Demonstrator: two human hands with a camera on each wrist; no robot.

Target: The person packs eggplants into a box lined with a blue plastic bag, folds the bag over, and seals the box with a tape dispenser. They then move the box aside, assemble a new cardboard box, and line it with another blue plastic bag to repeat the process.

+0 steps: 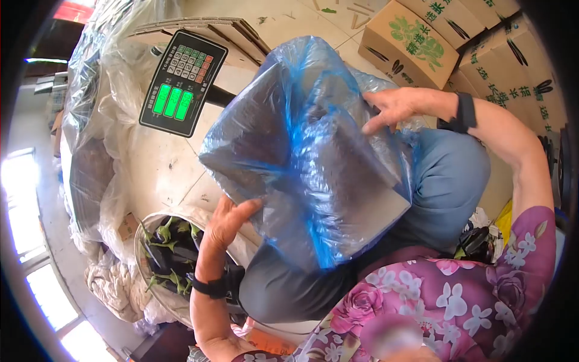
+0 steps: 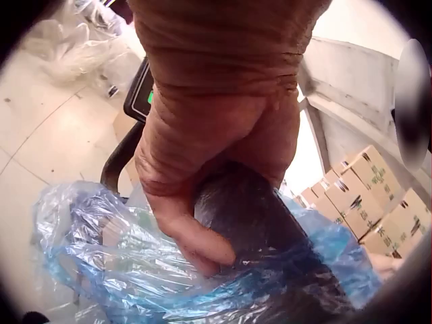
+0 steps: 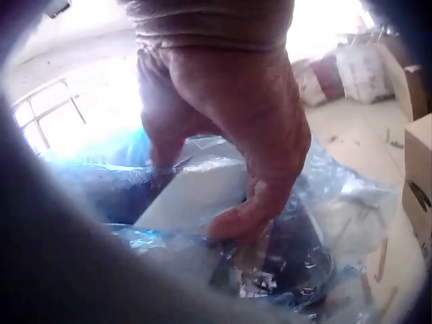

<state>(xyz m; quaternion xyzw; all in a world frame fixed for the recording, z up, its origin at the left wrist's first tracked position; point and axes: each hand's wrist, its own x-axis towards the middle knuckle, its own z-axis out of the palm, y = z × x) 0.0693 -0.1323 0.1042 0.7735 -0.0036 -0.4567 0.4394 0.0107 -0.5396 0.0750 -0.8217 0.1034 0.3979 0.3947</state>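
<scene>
A large translucent blue plastic bag (image 1: 329, 151) with dark, flat-sided contents lies across the person's lap. At its lower left edge the left hand (image 1: 228, 222) has its thumb on the bag, its other fingers mostly hidden. In the left wrist view that hand (image 2: 209, 142) grips a dark, plastic-covered part (image 2: 246, 209). On the opposite, upper right side, the right hand (image 1: 392, 108) holds the bag's edge between thumb and fingers. The right wrist view has this hand (image 3: 236, 115) curled down onto crumpled film, beside a pale flat surface (image 3: 196, 192).
A scale display (image 1: 184, 82) with green digits stands left of the bag. Eggplants (image 1: 175, 250) fill a lined basket (image 1: 140, 253) at lower left. Printed cartons (image 1: 410, 45) are stacked at upper right, flattened cardboard (image 1: 232, 37) leans behind the scale, and clear plastic covers things at left.
</scene>
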